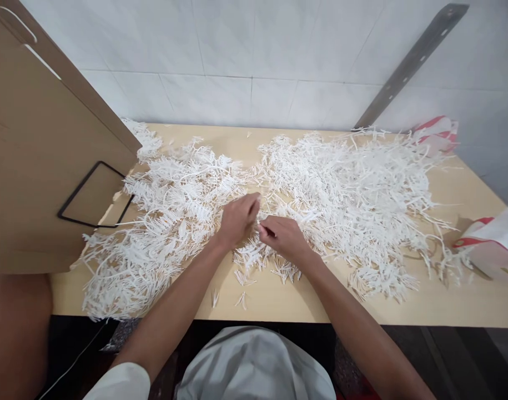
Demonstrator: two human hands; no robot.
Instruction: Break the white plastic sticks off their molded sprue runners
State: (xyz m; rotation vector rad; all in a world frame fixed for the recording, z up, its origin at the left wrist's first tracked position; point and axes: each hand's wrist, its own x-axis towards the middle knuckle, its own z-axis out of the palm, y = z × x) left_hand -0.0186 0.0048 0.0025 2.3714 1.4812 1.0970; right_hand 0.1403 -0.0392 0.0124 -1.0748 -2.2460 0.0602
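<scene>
My left hand and my right hand are close together over the middle of the table, fingers curled into a pinch. What they grip is too small and partly hidden to make out. White thin branched strands lie all around them, in a left heap and a larger right heap. Just below my hands is a small white cluster. A few loose forked sprigs lie nearer the table's front edge.
A cardboard box stands at the left, with a black rectangular frame against it. Red-and-white plastic bags sit at the right. A perforated metal strip leans on the tiled wall behind the wooden table.
</scene>
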